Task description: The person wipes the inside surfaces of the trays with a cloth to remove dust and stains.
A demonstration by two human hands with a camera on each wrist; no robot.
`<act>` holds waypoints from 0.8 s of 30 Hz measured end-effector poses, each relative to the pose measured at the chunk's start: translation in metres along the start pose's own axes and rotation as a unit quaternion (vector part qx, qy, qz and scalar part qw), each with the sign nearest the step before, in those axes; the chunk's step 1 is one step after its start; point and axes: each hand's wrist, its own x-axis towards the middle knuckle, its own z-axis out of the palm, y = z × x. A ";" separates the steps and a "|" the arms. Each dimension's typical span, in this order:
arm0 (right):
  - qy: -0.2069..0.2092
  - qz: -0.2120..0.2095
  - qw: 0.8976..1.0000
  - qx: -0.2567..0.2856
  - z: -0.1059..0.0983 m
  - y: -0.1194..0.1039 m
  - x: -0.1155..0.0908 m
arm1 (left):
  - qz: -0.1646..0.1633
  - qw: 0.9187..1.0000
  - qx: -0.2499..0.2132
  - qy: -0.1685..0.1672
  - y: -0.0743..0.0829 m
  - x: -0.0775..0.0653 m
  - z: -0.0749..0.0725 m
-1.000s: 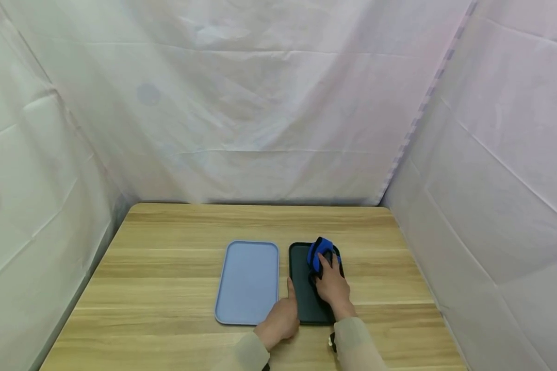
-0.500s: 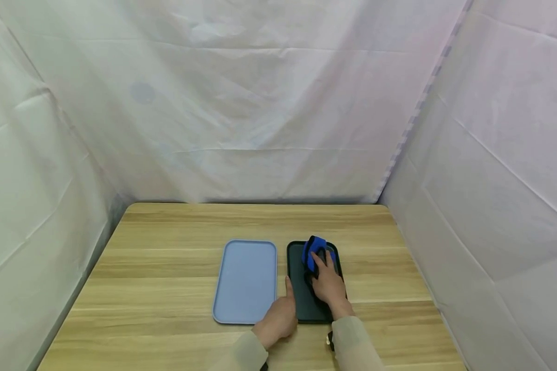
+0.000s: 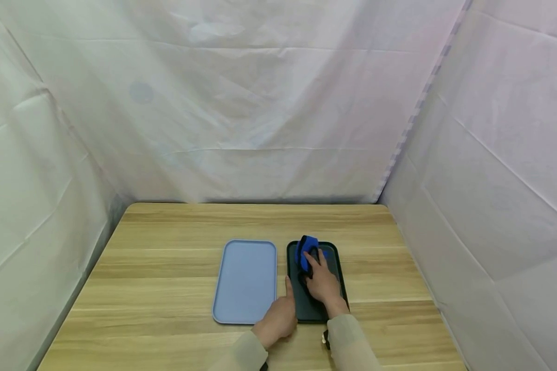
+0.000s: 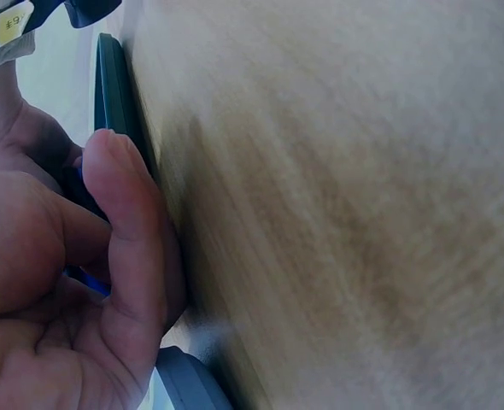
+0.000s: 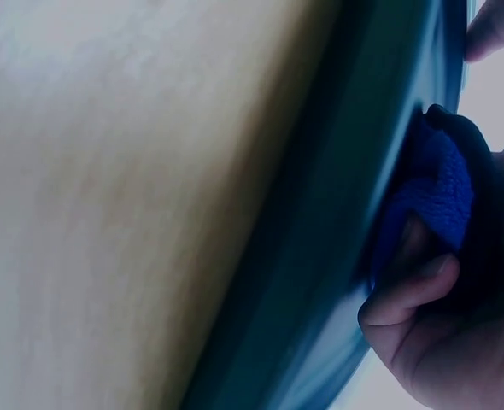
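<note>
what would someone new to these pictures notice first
Probably the vivid blue cloth with black trim, held in the right hand over the far part of a dark green tray. Next would come the pale blue tray, lying just to the left, with a gap between the two. Both trays sit on a wood-grain table in front of white sheeting.

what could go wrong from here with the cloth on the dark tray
The dark green tray could slide if the right-hand grip pushes the blue cloth sideways; the left hand is only at its near left side.

A slide leftward might bump the light blue tray, since the gap between the trays is narrow.

The cloth's bunched far end, beside the far rim, might catch there and nudge the tray.
</note>
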 end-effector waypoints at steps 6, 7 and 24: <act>-0.007 -0.005 1.000 0.000 0.001 -0.004 0.002 | 0.007 1.000 0.004 0.008 0.000 -0.001 -0.002; -0.009 -0.005 1.000 0.003 0.001 -0.004 0.002 | 0.008 1.000 0.005 0.009 0.000 -0.001 -0.002; -0.021 -0.027 0.999 0.009 0.004 -0.009 0.003 | 0.012 1.000 -0.001 0.003 -0.001 -0.003 -0.001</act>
